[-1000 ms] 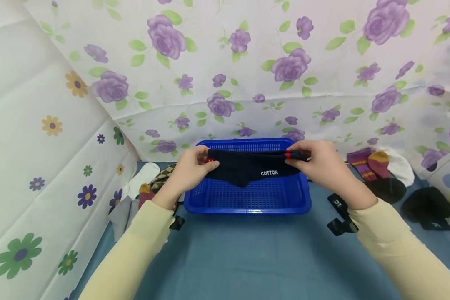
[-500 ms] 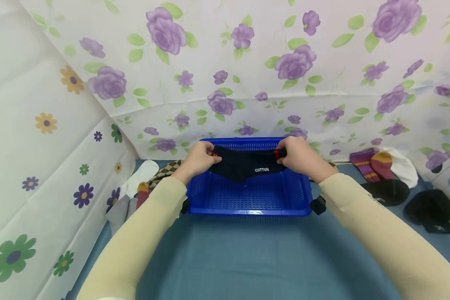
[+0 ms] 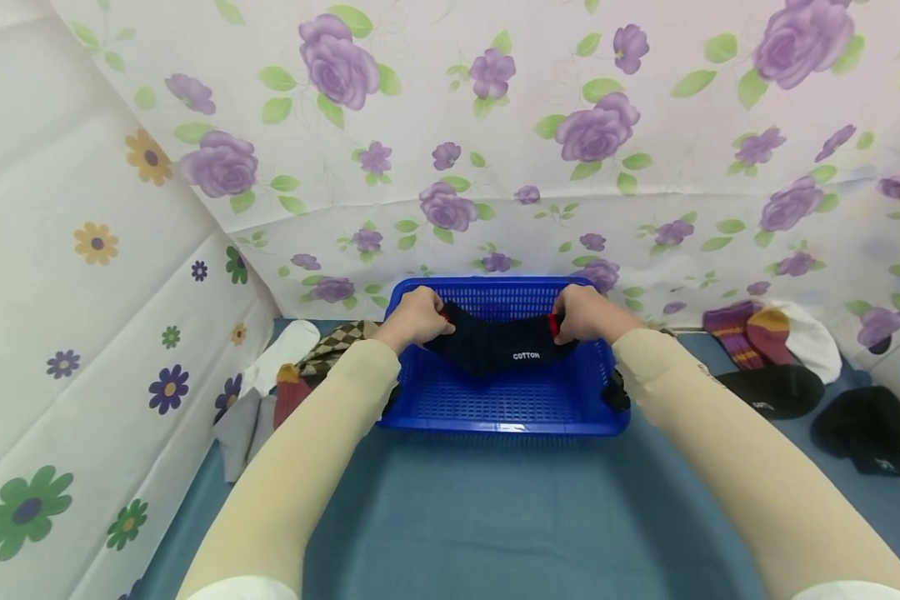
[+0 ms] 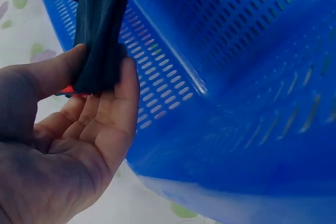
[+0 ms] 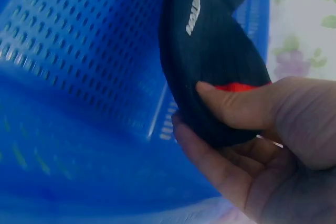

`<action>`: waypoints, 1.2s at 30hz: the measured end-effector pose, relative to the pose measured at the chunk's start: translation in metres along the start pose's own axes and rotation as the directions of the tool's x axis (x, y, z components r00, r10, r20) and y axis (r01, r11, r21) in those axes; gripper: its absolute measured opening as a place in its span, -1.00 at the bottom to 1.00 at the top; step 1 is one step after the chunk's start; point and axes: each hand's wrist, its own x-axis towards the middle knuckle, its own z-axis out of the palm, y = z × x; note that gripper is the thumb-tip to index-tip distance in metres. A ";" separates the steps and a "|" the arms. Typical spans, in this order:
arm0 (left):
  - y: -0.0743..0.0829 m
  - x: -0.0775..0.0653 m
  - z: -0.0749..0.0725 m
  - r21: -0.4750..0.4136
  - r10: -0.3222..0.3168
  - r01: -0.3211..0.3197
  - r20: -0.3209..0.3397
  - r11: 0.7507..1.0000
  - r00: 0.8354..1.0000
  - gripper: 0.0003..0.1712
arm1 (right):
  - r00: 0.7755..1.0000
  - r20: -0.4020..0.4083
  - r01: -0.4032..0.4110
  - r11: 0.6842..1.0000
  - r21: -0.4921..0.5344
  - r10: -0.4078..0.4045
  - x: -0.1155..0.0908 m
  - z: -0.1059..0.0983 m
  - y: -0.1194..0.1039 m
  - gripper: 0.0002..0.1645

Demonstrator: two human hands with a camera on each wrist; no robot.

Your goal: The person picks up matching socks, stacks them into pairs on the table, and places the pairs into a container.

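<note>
A dark sock with red bands and white "COTTON" lettering is stretched between both hands, over the blue plastic basket. My left hand pinches its left end; in the left wrist view the thumb lies against dark fabric with the fingers behind. At the other end, my right hand pinches the sock near a red band, with the thumb on top in the right wrist view. The sock sags a little in the middle, within the outline of the basket. The basket's floor and side walls are perforated.
Left of the basket lie a white sock, a checkered sock and grey socks. On the right are a striped purple sock, a black sock and a black bundle. Flowered cloth hangs behind.
Both hands have moved closer together and slightly lower with the sock, so it hangs less taut and sits lower over the basket. The right hand has shifted left.
</note>
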 end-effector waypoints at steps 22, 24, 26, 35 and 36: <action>-0.012 0.016 0.007 0.072 -0.104 0.097 0.099 0.993 0.990 -0.35 | 0.986 0.160 -0.074 0.991 0.114 0.055 0.018 0.017 0.001 -0.36; -0.011 0.017 0.008 0.079 -0.112 0.104 0.103 0.991 0.988 -0.37 | 0.987 0.151 -0.079 0.992 0.099 0.063 0.017 0.018 0.001 -0.37; -0.010 0.018 0.008 0.085 -0.119 0.111 0.101 0.990 0.988 -0.43 | 0.988 0.141 -0.075 0.994 0.084 0.062 0.017 0.018 0.001 -0.38; -0.011 0.020 0.010 0.136 -0.146 0.133 0.089 0.982 0.985 -0.68 | 0.992 0.108 -0.062 0.998 0.015 0.060 0.014 0.017 -0.005 -0.44; -0.011 0.020 0.010 0.146 -0.142 0.127 0.093 0.981 0.986 -0.71 | 0.993 0.101 -0.063 0.998 -0.004 0.063 0.014 0.017 -0.005 -0.45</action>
